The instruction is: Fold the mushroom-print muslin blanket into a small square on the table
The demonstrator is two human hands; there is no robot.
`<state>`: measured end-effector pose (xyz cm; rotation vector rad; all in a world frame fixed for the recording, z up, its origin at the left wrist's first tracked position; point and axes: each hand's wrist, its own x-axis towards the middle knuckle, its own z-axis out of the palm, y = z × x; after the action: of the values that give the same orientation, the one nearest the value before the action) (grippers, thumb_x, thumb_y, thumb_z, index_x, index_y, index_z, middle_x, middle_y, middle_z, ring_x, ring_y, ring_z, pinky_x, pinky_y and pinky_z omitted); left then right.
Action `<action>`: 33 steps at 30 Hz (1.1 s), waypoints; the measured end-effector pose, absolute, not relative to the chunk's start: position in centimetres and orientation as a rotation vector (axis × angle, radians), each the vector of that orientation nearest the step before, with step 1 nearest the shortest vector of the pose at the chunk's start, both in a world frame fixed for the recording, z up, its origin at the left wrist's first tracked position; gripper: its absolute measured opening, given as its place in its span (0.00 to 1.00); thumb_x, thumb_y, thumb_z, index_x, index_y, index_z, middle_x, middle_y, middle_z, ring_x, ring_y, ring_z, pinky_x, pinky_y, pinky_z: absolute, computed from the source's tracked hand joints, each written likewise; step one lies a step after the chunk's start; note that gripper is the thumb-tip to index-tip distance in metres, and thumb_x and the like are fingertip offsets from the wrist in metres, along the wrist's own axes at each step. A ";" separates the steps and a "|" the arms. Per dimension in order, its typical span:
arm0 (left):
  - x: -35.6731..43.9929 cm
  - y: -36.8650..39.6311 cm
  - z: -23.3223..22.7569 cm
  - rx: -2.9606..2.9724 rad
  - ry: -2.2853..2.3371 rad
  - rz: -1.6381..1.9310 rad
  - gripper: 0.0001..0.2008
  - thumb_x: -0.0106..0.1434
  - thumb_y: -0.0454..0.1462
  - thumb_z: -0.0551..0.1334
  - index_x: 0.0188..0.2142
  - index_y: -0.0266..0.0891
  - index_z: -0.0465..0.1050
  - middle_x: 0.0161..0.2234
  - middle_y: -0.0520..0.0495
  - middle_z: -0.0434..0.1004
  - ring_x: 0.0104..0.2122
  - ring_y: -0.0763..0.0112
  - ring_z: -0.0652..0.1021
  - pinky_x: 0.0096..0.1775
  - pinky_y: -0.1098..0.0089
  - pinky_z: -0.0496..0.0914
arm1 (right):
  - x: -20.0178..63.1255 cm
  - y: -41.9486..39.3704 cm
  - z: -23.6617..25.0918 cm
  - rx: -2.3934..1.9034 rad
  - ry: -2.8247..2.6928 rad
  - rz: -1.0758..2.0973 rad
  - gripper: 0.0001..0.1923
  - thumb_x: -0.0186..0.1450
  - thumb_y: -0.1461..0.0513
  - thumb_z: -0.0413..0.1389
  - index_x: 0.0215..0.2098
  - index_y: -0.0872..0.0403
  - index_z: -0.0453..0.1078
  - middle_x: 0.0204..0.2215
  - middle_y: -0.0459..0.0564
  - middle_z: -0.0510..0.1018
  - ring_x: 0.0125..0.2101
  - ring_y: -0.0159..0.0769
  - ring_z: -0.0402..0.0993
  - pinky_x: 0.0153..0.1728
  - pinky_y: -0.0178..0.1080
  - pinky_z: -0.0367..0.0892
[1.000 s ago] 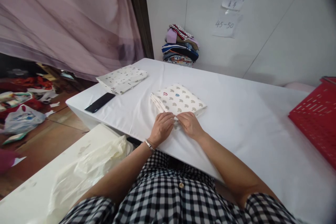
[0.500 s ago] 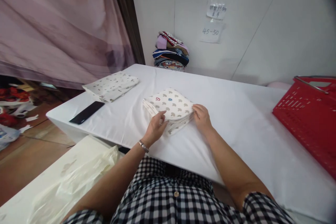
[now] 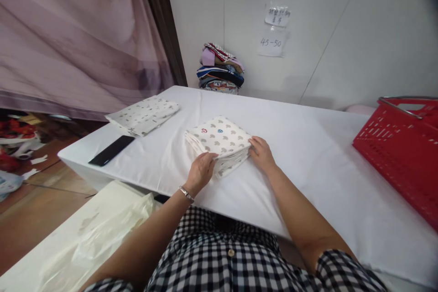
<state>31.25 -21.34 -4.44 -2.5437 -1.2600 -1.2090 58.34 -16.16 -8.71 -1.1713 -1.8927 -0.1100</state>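
Note:
A folded white cloth with grey mushroom-like prints and small red and blue motifs lies in several layers on the white-covered table. My left hand pinches its near left corner, thumb and fingers closed on the upper layers. At the cloth's right corner, my right hand grips the edge between thumb and fingers. Some layers hang slightly apart below the near edge, between the two hands.
Farther left lie another patterned white cloth and a black phone. A pile of folded fabrics stands by the wall. The red basket is at the right. Below left, a plastic bag rests on a white surface.
My left hand's raised index finger has come down, and the fingers have closed on the cloth's near corner. My right hand stays at the right corner. The view has shifted slightly.

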 end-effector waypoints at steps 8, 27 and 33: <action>31.3 -21.1 -4.8 -2.395 -1.550 -1.339 0.08 0.64 0.37 0.55 0.41 0.39 0.69 0.29 0.50 0.75 0.30 0.70 0.76 0.35 0.69 0.70 | 57.1 -17.1 -7.2 -1.112 -1.857 -0.192 0.13 0.58 0.69 0.48 0.39 0.54 0.69 0.48 0.54 0.73 0.54 0.42 0.63 0.53 0.49 0.60; 31.9 -21.2 -4.5 -2.386 -1.684 -1.431 0.08 0.63 0.36 0.56 0.41 0.41 0.70 0.31 0.50 0.76 0.32 0.70 0.76 0.37 0.70 0.69 | 56.6 -17.4 -8.1 -1.536 -1.822 0.012 0.09 0.57 0.65 0.53 0.33 0.52 0.75 0.58 0.51 0.64 0.61 0.52 0.49 0.55 0.56 0.52; 31.9 -21.2 -4.8 -2.390 -1.622 -1.478 0.08 0.63 0.36 0.56 0.41 0.40 0.71 0.33 0.49 0.77 0.35 0.69 0.76 0.39 0.69 0.69 | 56.0 -18.0 -7.9 -1.412 -1.954 0.001 0.10 0.57 0.66 0.54 0.34 0.52 0.77 0.61 0.50 0.58 0.63 0.53 0.44 0.56 0.55 0.51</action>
<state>31.90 -21.20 -4.76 -2.3897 -1.6219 -1.4777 56.00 -17.97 -7.94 -1.4124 -1.9544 0.0008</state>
